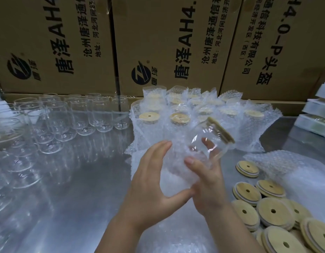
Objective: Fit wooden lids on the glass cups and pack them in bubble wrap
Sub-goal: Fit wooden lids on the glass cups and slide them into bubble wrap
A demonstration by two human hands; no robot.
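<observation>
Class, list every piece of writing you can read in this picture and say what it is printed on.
"唐泽AH4." – sideways on the left cardboard box and middle cardboard box, cut off at the top.
"沧州唐泽通信" – same two boxes, cut off.
"地址:河北河间经济" – same two boxes, cut off.
"AH4.0-P头盔" – right cardboard box.
"通信科技有限公司" – same box.
"(西区)" – same box.
Small characters beside each round logo: too blurred.

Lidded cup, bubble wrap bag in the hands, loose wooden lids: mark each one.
lidded cup (pixel 219 143): head view, glass wall below the lid.
bubble wrap bag (pixel 173 178): head view, bubbled side below the cup.
loose wooden lids (pixel 267 217): head view, top face of one lid.
</observation>
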